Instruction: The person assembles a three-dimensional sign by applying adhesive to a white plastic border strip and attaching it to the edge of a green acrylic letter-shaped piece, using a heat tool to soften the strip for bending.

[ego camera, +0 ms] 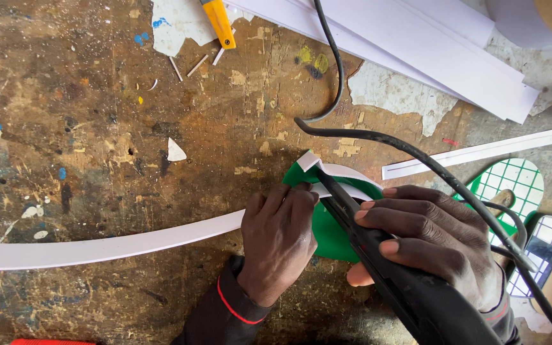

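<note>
Low and right of centre, the right hand [429, 236] wraps its fingers around a black corded tool [378, 255], tip aimed at the long white strip [110, 246], while the left hand [279, 239] presses curled fingers down, pinning the strip's curve along the green piece [330, 233] at mid-frame.

Single view, head-mounted, looking almost straight down at a worn brown workbench [97, 128]. Close range: the bench surface fills nearly the whole frame, no horizon, no room visible. The wearer's forearms enter from the bottom edge, so bottom of frame is the near side and top is the far side of the bench. Left hand [277, 239] sits just below centre, right hand [432, 239] lower right, partly cut off by the frame edge. Framing is centred slightly left of the hands. No second view, so no overlap.
</note>
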